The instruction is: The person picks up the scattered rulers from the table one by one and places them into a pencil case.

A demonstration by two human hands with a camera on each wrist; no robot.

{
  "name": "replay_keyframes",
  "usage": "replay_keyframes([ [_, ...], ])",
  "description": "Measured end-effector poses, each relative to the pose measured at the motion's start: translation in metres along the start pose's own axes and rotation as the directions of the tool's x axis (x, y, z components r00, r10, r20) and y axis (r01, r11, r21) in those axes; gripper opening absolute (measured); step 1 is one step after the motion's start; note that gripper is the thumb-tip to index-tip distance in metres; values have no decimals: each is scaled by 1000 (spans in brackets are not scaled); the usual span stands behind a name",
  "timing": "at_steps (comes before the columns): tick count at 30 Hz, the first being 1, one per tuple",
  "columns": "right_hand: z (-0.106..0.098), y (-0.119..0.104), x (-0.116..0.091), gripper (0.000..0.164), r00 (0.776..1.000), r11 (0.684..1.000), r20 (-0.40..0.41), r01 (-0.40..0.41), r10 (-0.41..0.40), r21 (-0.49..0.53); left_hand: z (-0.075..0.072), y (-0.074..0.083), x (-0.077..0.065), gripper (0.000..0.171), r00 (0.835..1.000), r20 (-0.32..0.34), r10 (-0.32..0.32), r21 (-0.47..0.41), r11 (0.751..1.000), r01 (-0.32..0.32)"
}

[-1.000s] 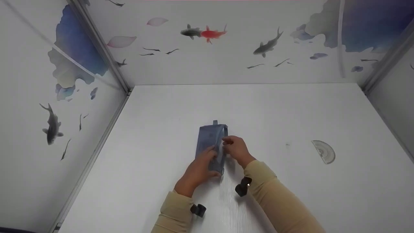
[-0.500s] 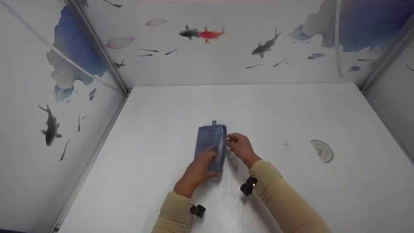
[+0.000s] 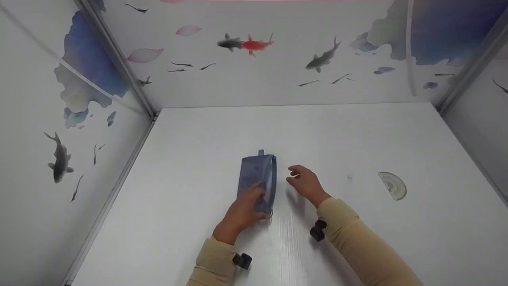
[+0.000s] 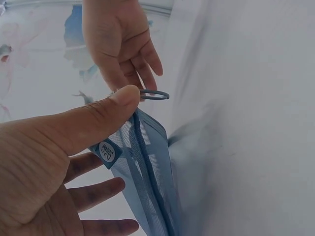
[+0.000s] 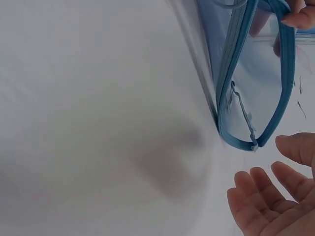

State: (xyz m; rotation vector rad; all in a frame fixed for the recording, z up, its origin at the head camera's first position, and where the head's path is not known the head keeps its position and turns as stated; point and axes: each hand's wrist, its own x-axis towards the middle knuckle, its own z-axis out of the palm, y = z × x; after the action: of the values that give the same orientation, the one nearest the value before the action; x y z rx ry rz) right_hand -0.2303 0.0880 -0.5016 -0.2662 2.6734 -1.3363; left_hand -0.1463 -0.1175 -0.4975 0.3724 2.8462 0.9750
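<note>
A blue zippered mesh pouch (image 3: 248, 171) stands on its side on the white table, its zip undone and the mouth facing right. My left hand (image 3: 240, 210) grips its near end; in the left wrist view the thumb (image 4: 125, 96) lies by the zip's pull ring (image 4: 160, 96). The right wrist view shows the parted teal zip edges (image 5: 288, 73) and a loose thread inside the mouth. My right hand (image 3: 307, 182) hovers to the right of the pouch, apart from it, with relaxed fingers and nothing in them.
A clear half-round protractor (image 3: 393, 186) lies on the table at the right. Between it and my right hand is a tiny pale item (image 3: 349, 177), too small to make out. Walls painted with fish (image 3: 258, 45) enclose the table's back and sides.
My right hand has let go of the pouch's zip edge and moved away to the right. The left hand keeps its hold, and the mouth of the pouch now stands apart.
</note>
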Motion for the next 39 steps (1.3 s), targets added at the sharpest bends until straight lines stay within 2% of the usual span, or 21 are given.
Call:
replay_keyframes([
  [7, -12, 15, -1, 43, 999, 996, 33, -31, 34, -87, 0, 1, -1, 59, 1000, -5, 8, 10, 1000, -8],
  [13, -25, 25, -7, 46, 999, 990, 40, -10, 15, -138, 1, 1, -3, 57, 999, -13, 29, 20, 999, -29],
  [22, -40, 33, -11, 52, 999, 979, 39, 4, 4, -206, 1, 2, -4, 55, 1000, 3, 9, 23, 1000, -9],
  [25, -42, 34, -10, 54, 999, 961, 35, 26, -17, -277, 1, 2, -5, 56, 1000, 4, 8, 25, 1000, -8],
  [31, -48, 37, -14, 55, 995, 905, 4, 93, -100, -414, 2, 1, -5, 56, 1000, -6, 24, 23, 999, -24],
  [39, -59, 40, -20, 54, 981, 834, -35, 144, -192, -533, 1, 3, -4, 57, 1000, -14, 26, 25, 999, -26],
])
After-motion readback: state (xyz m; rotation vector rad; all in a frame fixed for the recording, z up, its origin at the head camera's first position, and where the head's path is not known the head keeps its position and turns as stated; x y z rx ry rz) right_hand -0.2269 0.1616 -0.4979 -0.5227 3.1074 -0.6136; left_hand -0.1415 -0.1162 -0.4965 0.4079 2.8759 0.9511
